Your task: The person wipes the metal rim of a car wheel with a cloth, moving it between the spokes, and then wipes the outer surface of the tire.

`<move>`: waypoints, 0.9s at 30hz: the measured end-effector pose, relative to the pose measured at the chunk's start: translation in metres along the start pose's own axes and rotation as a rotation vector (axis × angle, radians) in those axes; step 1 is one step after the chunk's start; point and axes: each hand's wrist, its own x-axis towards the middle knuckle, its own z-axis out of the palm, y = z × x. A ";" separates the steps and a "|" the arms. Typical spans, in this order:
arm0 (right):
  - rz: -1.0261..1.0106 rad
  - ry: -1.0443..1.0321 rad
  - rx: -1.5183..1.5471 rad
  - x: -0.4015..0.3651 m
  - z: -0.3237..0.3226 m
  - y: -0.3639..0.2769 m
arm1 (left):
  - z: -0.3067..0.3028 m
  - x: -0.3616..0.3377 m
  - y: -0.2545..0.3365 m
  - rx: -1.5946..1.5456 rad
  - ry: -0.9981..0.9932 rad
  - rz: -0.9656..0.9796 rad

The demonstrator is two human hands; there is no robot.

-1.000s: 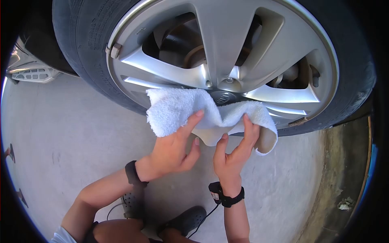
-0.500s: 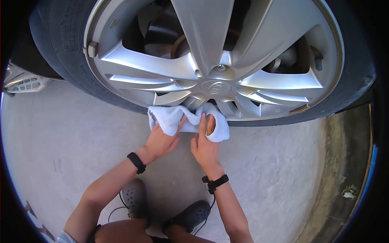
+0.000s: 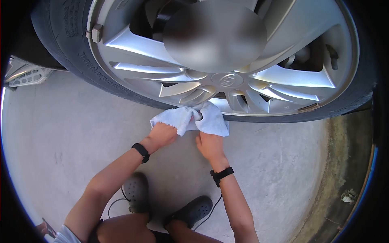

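Note:
A white terry cloth [image 3: 214, 121] is bunched between my two hands, just below the lower rim of the silver car wheel [image 3: 170, 72]. My left hand [image 3: 164, 134] grips the cloth's left part, its fingers mostly covered by the folds. On the other side, my right hand [image 3: 211, 145] has its fingers tucked under the cloth's right part, with the thumb side showing. The cloth's upper edge overlaps the black tire [image 3: 109, 83] and reaches the bottom of the rim. A blurred oval hides part of the upper spokes.
Concrete floor [image 3: 267, 162] lies under the wheel. My dark clogs [image 3: 190, 211] stand below my hands, with a thin black cable beside them. A raised edge [image 3: 330, 162] runs along the right, with a crumpled pale scrap [image 3: 348, 196] there.
My fingers have gone from showing on top of the cloth to mostly hidden beneath it. The cloth is bunched closer together in the middle. The view has shifted slightly.

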 end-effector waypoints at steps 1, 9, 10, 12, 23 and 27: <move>0.011 0.033 0.019 0.001 -0.004 -0.005 | 0.002 -0.007 -0.002 0.003 -0.063 -0.033; 0.233 -0.155 0.174 0.043 -0.042 -0.010 | -0.063 0.032 0.047 -0.026 0.342 0.076; 0.211 -0.068 0.176 0.049 -0.039 -0.008 | -0.061 0.036 0.052 -0.036 0.312 0.069; 0.164 0.112 0.166 0.056 -0.031 -0.001 | -0.058 0.033 0.054 -0.006 0.201 0.042; 0.081 0.107 -0.017 0.037 -0.008 0.003 | -0.027 0.007 0.025 -0.087 0.122 0.023; 0.055 0.142 -0.037 0.024 -0.020 0.012 | -0.041 0.017 0.042 -0.104 0.113 0.070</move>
